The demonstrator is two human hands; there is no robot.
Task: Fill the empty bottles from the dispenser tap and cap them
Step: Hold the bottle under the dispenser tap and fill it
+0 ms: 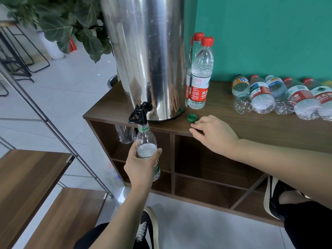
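Left hand: wraps the lower body of the bottle, fingers and thumb curled round it, holding it up under the tap.
Right hand: rests on the front edge of the surface, fingers loosely bent, gripping nothing; green cap lies just beside the fingertips.
Bottle position: off the edge of the surface, in mid-air, mouth right under the black spout, tilted a little.
Bottle look: clear plastic, green neck ring, green-and-red label mostly hidden by the hand; water reaches roughly mid-body, looks only part full.
Tap state: cannot tell whether water is running.
Risk, misalignment: narrow mouth, one-handed hold; if the bottle drifts off the spout, water likely runs down onto the floor.
Risk, overfill: if the tap is not shut in time, it likely spills over the neck and wets the grip.
Risk, squeeze: thin plastic, a hard grip could buckle it and push water out.
Risk, cap: loose and close to the edge; a nudge from the right hand could knock it off.
Dispenser: tall steel urn standing on the surface.
Capped bottles: red caps, upright beside the urn, look full.
Empty bottles: row lying on their sides at right, well apart from the tap.
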